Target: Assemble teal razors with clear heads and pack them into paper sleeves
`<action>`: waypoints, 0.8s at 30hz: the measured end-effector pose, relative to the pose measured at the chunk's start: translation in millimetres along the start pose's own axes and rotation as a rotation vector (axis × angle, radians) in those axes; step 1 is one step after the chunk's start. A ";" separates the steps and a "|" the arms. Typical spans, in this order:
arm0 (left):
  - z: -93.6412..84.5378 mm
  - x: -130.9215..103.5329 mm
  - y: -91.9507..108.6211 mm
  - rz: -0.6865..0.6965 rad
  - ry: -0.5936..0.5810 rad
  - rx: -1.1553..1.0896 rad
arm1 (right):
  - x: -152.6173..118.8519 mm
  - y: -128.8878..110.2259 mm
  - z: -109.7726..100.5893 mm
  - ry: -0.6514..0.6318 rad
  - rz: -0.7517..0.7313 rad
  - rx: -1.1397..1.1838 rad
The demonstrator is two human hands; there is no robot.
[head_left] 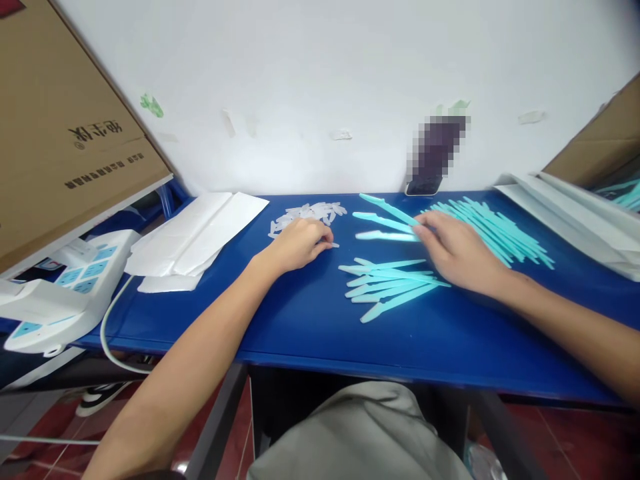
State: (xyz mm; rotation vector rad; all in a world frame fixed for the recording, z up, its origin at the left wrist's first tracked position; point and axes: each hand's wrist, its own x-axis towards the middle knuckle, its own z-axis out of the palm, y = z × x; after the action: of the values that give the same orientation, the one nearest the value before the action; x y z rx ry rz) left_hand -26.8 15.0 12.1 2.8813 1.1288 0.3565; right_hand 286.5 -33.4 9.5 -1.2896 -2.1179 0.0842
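**Gripping three turquoise sticks [385, 236] on one side, one tiny clear piece [335, 245] on the other**

So my right hand [457, 250] is pinching the three sticks by one end, closed on them, while their free ends are fanning out leftward above the blue table [300, 327]. My left hand [306, 241] is pinching the clear piece, with only its tip poking out by the thumb, so I'm not seeing how firm that hold is. It's sitting just in front of the heap of clear pieces [313, 213].

What's worrying me: I'm holding those sticks only by the ends, so if I'm loosening up even a bit, one could be dropping onto the loose sticks [393, 274] lying right below and getting mixed in. The clear piece is looking slippery too, and squeezing too hard could be popping it out.

Container-wise, the printed cardboard box [65, 93] on the left is showing me just its outside, so no clue what it's holding. The right-hand box [590, 137] is holding more turquoise sticks. A bigger stick pile [493, 230] is lying straight on the table, just behind my right hand.
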 end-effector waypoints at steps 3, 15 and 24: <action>2.4 -1.6 -0.2 -0.020 -0.023 0.102 | -0.8 -0.9 0.0 -0.024 0.047 0.004; 0.4 12.5 23.0 -0.365 0.584 -1.146 | -2.8 -5.5 -2.2 -0.032 0.011 0.066; 1.2 15.7 34.9 -0.545 0.626 -1.513 | -4.5 -5.5 -1.2 -0.028 -0.011 0.081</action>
State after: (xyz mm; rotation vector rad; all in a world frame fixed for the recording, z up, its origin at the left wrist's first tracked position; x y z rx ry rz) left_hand 7.9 -0.1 17.9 1.1214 0.9106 1.3421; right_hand 284.3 -40.2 10.3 -1.2356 -2.1228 0.1824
